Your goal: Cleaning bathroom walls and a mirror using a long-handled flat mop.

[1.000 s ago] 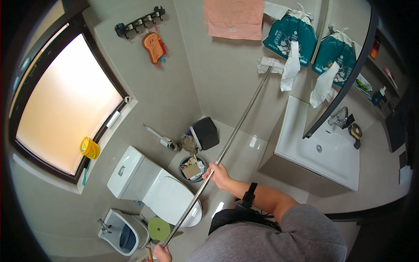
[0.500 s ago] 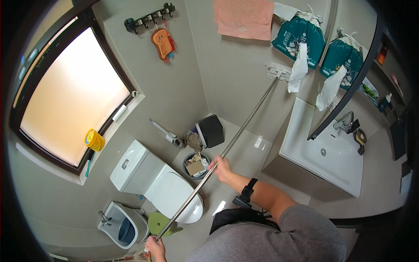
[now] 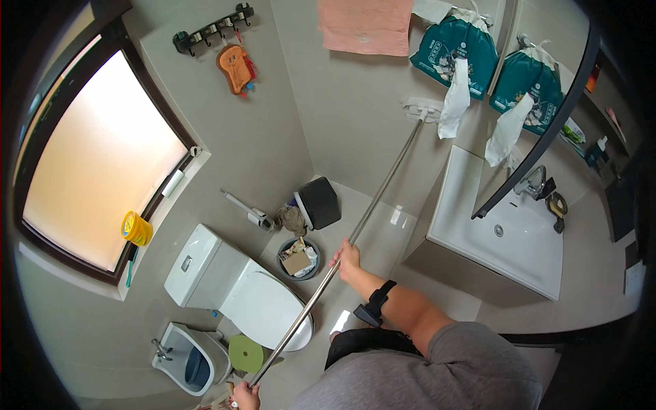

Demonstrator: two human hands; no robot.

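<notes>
A long metal-handled flat mop [image 3: 374,198] runs diagonally across the view. My right hand [image 3: 347,261] is closed around the middle of its pole, with a black strap [image 3: 377,301] on that forearm. Near the lower edge, my left hand [image 3: 246,395] grips the pole's lower end and is partly cut off by the frame. At the far end, the pale mop head [image 3: 421,109] is up at the grey wall, beside a white tissue [image 3: 454,99] that hangs from a teal bag [image 3: 456,58].
To the right stand a white washbasin [image 3: 512,249] and a dark-framed mirror [image 3: 526,171]. Left of the pole are a toilet [image 3: 263,307], a waste bin [image 3: 298,260], a black lidded bin [image 3: 319,203], a green stool [image 3: 247,354] and a small sink [image 3: 179,352]. A pink towel [image 3: 364,26] hangs above.
Most of the room has shifted a little left in the picture as the view moved. Both hands keep their hold on the pole, and the mop head stays at about the same wall spot.
</notes>
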